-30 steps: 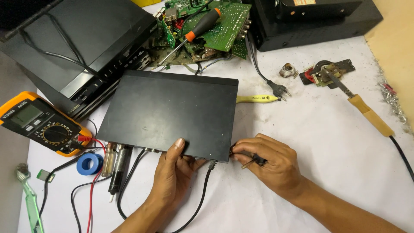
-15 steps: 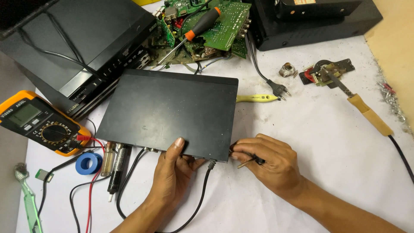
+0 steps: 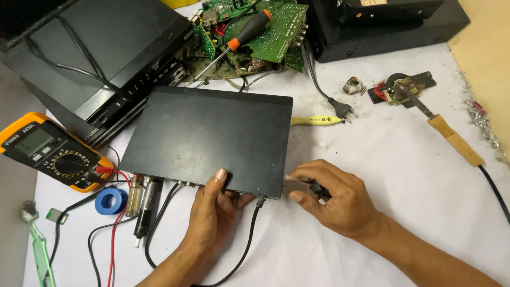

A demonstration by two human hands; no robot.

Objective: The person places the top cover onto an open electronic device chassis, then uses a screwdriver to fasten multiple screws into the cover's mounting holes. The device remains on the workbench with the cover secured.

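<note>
My left grip [image 3: 212,210]: clamped on near edge of black box [image 3: 210,141], thumb on lid. My right grip [image 3: 332,199]: pinched on small black-handled tool [image 3: 317,188], tip just off box's right corner. Lid on. Cable [image 3: 249,234] plugged below left grip. Multimeter [image 3: 50,154] far left on table [image 3: 404,159].

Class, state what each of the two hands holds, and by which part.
Left hand: black box, near edge. Right hand: small screwdriver, by its handle.

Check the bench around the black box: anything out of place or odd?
Yes: a screwdriver lies across bare circuit boards heaped behind the black box, and metal scraps litter the right edge. Nothing looks spilled.
</note>
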